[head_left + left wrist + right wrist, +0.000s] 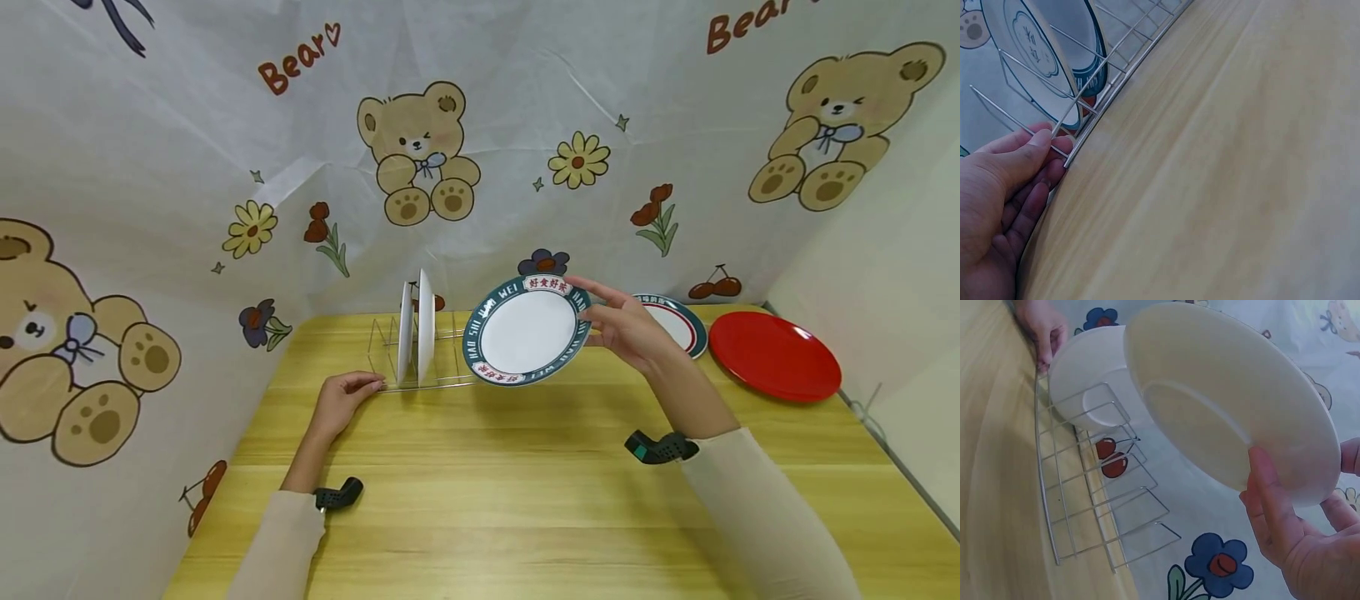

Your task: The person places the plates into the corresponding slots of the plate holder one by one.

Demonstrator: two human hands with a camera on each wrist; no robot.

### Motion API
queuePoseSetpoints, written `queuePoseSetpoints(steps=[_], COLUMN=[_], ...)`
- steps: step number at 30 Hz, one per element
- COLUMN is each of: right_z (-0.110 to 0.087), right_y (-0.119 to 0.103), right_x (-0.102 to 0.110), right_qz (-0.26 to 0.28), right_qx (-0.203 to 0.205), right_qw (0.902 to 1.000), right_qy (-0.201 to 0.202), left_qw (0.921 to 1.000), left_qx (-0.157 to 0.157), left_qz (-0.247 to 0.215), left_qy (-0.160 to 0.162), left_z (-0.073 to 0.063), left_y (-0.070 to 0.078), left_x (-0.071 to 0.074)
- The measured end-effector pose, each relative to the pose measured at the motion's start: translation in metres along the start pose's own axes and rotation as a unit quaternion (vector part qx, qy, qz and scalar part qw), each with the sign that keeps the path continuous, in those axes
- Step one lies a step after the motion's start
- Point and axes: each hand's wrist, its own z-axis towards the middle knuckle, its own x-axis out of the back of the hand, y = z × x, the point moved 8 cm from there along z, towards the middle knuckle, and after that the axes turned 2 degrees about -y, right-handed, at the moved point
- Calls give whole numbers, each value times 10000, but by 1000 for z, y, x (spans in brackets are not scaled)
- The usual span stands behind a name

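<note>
My right hand [630, 332] grips the right edge of a white plate [531, 330] with a teal, lettered rim. Thumb and fingers lie on opposite faces of it, and the plate hangs tilted above the right part of a wire dish rack [450, 385]. From the right wrist view, its plain underside [1229, 394] faces the camera. At the rack's left front corner, my left hand [342, 406] pinches the wire between thumb and fingers. Two plates stand upright in the rack, a left one [406, 333] and a right one [426, 327]; their patterned faces show in the left wrist view.
To the right on the wooden table [480, 500] lie a red plate [775, 357] and, partly behind my right hand, a teal-rimmed plate [699, 333]. A bear-printed cloth [495, 75] hangs behind the table, and a pale wall [900, 292] rises on the right.
</note>
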Motion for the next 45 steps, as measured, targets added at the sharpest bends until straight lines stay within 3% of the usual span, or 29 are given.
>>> queuePoseSetpoints(steps=[7,23,31,45], right_z=[27,77,89,102], right_y=[-7,-25,-28,-34], right_x=[-15,-58,-67,-90], right_qz=[-433,-1055,-1146,-1949], right_qx=[-159,-357,-516,-646], right_qw=[9989,9926,9908,9776], right_qy=[17,-487,-494,-453], left_qw=[10000,10000,9999,9999], left_qx=[-57,-1,-4,-3], left_qz=[-26,-78,-132,-132], left_qy=[1,-17,-22,0], left_z=[1,1,1,0], left_y=[1,-1,-2,0], left_x=[1,0,-1,-2])
